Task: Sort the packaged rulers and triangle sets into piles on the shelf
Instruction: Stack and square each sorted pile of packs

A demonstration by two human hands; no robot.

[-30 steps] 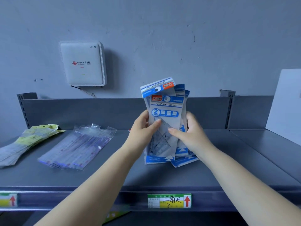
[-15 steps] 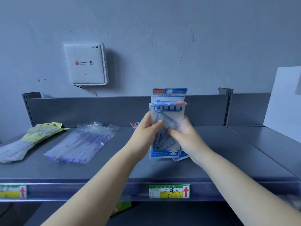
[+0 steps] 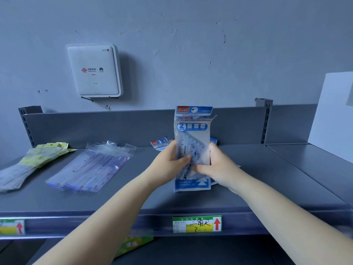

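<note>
A stack of blue-and-clear triangle set packs [image 3: 193, 138] stands upright on the grey shelf [image 3: 267, 180], lower edges on its surface. My left hand [image 3: 170, 165] grips the stack's left side with the thumb across the front. My right hand [image 3: 215, 165] grips the right side. More triangle set packs [image 3: 160, 144] lie flat behind my left hand. Clear ruler packs [image 3: 91, 167] lie in a pile left of centre. Yellow-topped ruler packs [image 3: 32, 163] form a pile at the far left.
A white wifi box [image 3: 93, 70] hangs on the wall above the shelf's back panel [image 3: 114, 127]. A white board [image 3: 336, 109] leans at the right end. Price labels [image 3: 196, 224] sit on the shelf's front edge.
The fanned packs have been squared into one neat upright stack, and both hands have lowered it until its lower edges rest on the shelf.
</note>
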